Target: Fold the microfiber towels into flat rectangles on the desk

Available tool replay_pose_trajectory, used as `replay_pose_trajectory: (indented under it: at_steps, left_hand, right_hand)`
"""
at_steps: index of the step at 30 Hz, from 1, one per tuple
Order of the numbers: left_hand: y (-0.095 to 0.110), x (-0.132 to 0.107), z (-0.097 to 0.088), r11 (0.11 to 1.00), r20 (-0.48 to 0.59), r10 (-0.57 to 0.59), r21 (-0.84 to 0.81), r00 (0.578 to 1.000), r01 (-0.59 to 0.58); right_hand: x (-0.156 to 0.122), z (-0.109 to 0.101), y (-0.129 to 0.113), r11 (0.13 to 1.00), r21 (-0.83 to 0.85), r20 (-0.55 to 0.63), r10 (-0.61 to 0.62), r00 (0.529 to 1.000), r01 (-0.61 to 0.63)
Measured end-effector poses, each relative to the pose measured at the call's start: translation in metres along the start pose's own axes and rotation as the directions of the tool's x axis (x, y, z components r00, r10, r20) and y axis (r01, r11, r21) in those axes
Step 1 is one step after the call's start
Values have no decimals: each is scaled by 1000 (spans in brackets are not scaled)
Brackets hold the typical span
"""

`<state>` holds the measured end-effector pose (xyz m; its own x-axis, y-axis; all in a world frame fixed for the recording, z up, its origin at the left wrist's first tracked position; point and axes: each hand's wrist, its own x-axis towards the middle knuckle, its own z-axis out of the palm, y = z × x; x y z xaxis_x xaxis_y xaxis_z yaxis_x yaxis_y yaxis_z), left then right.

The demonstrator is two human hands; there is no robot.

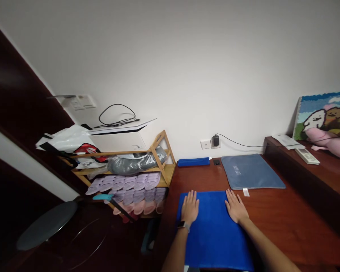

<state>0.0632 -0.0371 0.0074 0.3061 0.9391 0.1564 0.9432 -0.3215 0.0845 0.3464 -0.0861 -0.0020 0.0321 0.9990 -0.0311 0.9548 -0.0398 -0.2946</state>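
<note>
A left hand [190, 207] and a right hand [237, 208] lie flat near the far corners of a bright blue cloth [217, 238], fingers straight and slightly spread. The cloth lies at the near edge of a brown table [277, 219]; a grey-blue mat [252, 173] lies beyond, rightward.

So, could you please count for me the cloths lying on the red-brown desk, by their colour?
Bright blue: 2 (spread cloth, with left hand and right hand near its side edges; folded cloth farther back)
Greyish blue: 1 (lettered cloth)
Total: 3
</note>
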Motion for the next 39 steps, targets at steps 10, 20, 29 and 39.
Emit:
replay_pose_trajectory:
  at_steps: [10, 20, 29, 39]
  left_hand:
    - [-42, -6, -12, 997, -15, -68, 44, 998, 68]
    - [88, -66, 3, 936, -152, 323, -93, 934, -339]
    - [34, -94, 3, 992, -52, 124, -19, 991, -125]
    - [-54, -123, -23, 998, -73, -12, 58, 997, 17]
  right_hand:
    - [5, -10, -5, 998, -59, 18, 27, 999, -26]
    - [-74, 17, -16, 1000, -23, -95, 13, 995, -15]
    - [-88, 11, -26, 997, -52, -31, 55, 998, -57]
    - [-93, -6, -34, 997, -61, 1, 56, 998, -56]
